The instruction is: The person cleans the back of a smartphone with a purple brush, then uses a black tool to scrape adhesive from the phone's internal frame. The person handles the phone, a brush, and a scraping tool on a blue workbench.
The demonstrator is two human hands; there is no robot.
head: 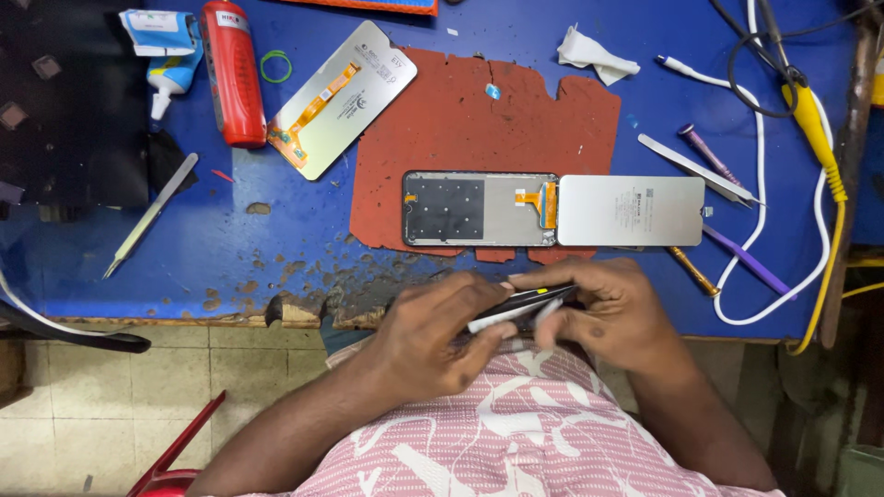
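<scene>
Two hands met at the near edge of the blue tabletop (552, 37), both closed on a thin dark phone part (520, 306) held edge-on above the person's lap. The left hand (440, 336) gripped its left end, fingers curled over the top, and the right hand (612, 311) pinched the right end, where a yellow spot showed on the part.

Just beyond the hands, a worn red mat (460, 120) lay on the tabletop, carrying an opened phone frame (479, 209) joined by an orange ribbon cable (545, 202) to a silver display panel (630, 210) at its right. A second display panel (345, 92) with its own orange cable lay tilted at the far left of the mat, next to a red cylinder (232, 72) and a green rubber ring (275, 66). A glue tube (170, 74) sat further left, and a metal spudger (149, 216) lay slanted nearer.

On the right were tweezers (697, 169), a purple tool (748, 260), a white cable (760, 138) and a yellow-handled lead (818, 138). A crumpled white wipe (594, 52) rested at the far side.
</scene>
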